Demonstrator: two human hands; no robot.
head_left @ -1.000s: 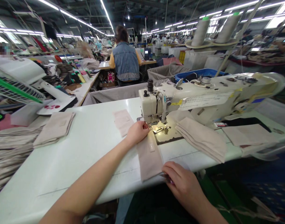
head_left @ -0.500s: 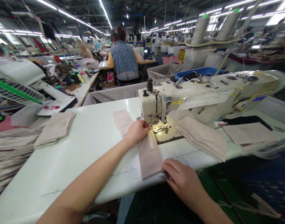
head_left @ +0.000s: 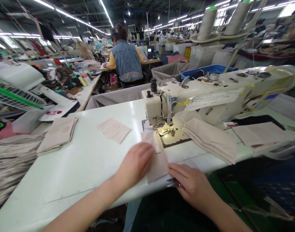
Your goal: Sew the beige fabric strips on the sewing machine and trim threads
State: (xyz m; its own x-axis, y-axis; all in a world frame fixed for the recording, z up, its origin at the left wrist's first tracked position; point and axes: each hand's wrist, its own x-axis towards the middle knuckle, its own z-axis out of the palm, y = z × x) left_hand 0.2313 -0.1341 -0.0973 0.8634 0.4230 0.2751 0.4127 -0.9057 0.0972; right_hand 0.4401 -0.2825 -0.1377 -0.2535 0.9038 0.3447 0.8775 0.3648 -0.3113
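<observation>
A beige fabric piece (head_left: 159,166) with a small label lies on the pale table, its far end beside the needle area of the sewing machine (head_left: 154,106). Over its left side is my left hand (head_left: 139,161), blurred by motion, its fingers curled; whether they grip the cloth is unclear. At the piece's right edge, my right hand (head_left: 189,180) is closed around small metal snips (head_left: 173,183), fingertips touching the cloth. Another beige piece (head_left: 115,129) lies flat, apart from my hands, left of the machine.
Folded beige cloths (head_left: 57,133) sit at the table's left, beside a larger stack (head_left: 9,167) and a white fan (head_left: 19,77). More folded cloths (head_left: 210,140) lie right of the machine. A person in a denim vest (head_left: 126,61) sits ahead, facing away.
My left hand has moved back from the needle area, toward me and over the cloth. The other beige piece has shifted left and turned. My right hand remains at the cloth's edge.
</observation>
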